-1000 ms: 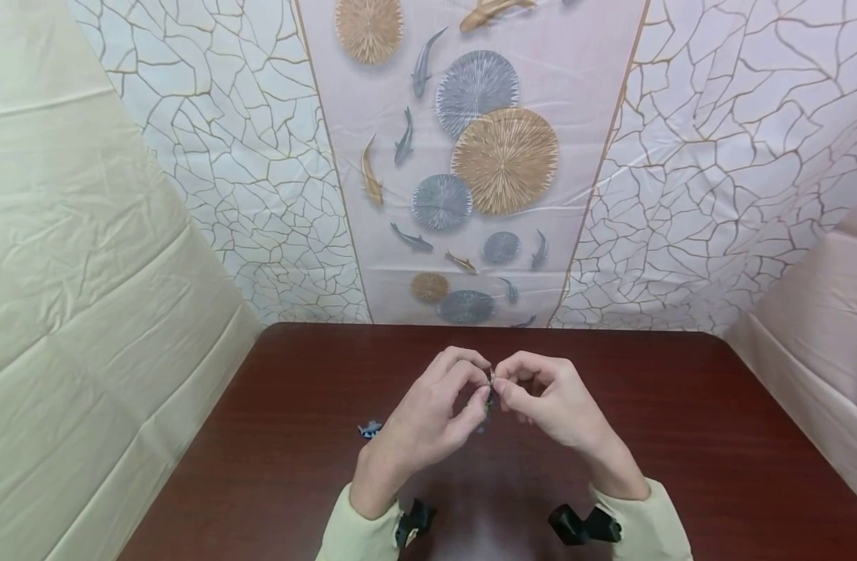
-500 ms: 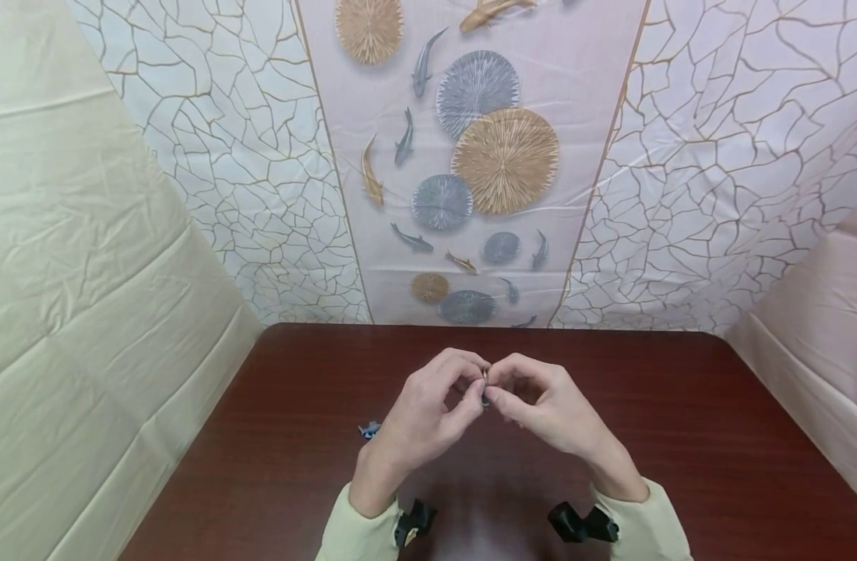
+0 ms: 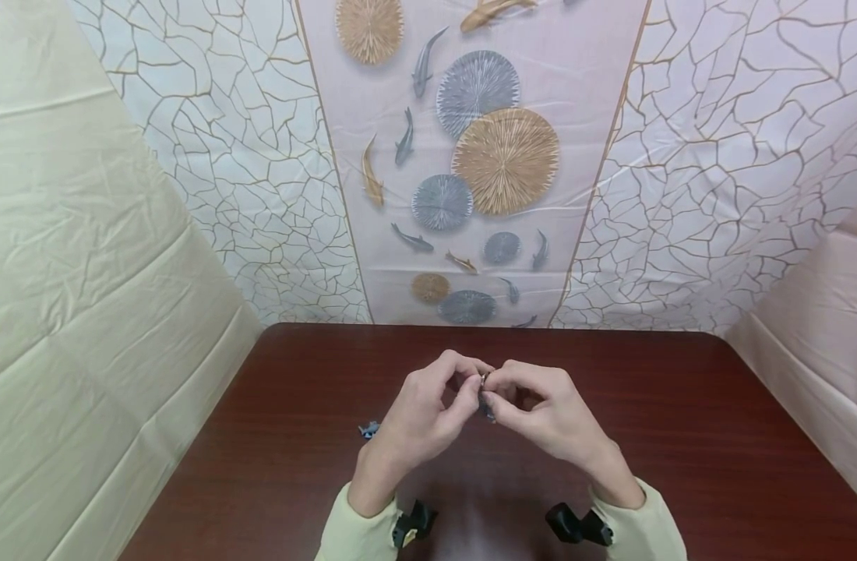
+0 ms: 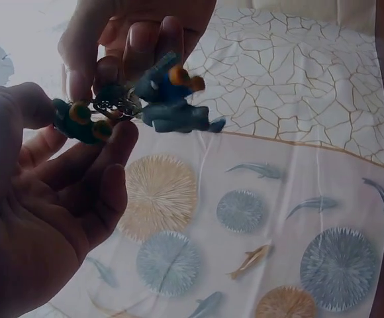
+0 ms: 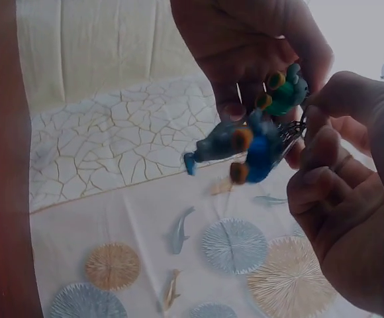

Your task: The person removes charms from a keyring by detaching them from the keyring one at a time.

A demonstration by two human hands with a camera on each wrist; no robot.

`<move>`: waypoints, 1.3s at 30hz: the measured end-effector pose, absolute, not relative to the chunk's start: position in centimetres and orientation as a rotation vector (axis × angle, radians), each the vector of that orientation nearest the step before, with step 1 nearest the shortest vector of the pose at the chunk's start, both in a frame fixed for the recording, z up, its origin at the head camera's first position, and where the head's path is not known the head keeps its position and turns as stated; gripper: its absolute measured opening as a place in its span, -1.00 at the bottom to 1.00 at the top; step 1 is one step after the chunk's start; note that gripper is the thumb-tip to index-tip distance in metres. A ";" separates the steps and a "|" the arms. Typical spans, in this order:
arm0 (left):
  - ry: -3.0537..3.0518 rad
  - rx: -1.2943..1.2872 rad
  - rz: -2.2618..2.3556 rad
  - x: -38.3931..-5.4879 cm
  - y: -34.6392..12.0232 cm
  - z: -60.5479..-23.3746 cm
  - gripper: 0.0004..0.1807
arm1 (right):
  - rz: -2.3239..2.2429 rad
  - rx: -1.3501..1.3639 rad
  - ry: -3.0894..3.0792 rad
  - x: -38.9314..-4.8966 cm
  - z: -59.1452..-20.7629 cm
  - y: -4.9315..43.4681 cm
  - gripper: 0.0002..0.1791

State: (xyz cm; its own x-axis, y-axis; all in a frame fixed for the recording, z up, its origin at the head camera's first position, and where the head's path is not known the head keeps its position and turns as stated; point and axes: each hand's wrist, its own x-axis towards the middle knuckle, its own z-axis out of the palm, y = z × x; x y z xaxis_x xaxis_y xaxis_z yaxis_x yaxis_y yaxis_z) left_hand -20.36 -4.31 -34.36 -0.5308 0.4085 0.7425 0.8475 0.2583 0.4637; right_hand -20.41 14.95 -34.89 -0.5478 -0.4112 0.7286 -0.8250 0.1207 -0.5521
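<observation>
Near the middle of the head view my two hands meet over the table at chest side. My left hand (image 3: pixel 421 413) pinches a small green figurine (image 4: pixel 79 122) with orange ring-shaped eyes, part of a keychain. My right hand (image 3: pixel 555 409) pinches the keychain's metal ring (image 5: pixel 303 124) right beside it, fingertips almost touching the left ones. From the ring and its chain (image 4: pixel 116 105) hangs a blue figurine (image 5: pixel 261 158) with orange parts and a grey-blue body. Fingers partly cover the ring, so how the pieces link cannot be made out.
A small blue-grey object (image 3: pixel 368 429) lies on the dark red-brown table (image 3: pixel 295 483), left of my left wrist. A patterned cloth (image 3: pixel 470 234) hangs behind the table's far edge. Pale cloth drapes (image 3: pixel 85 312) flank both sides.
Both hands have drawn closer and shifted slightly left, with the right hand a little lower. The ring between the fingertips is now more covered, and a dangling figurine shows below them.
</observation>
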 end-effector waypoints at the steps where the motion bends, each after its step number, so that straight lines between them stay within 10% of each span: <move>1: -2.062 -1.127 -1.222 -20.3 -4.3 -34.3 -0.91 | 1.392 1.213 -1.976 -20.5 -34.9 14.9 -0.68; 39: -1.694 -1.105 -1.128 -19.9 -1.7 -34.7 -0.94 | 2.025 0.804 -1.982 -19.2 -33.4 15.4 -0.87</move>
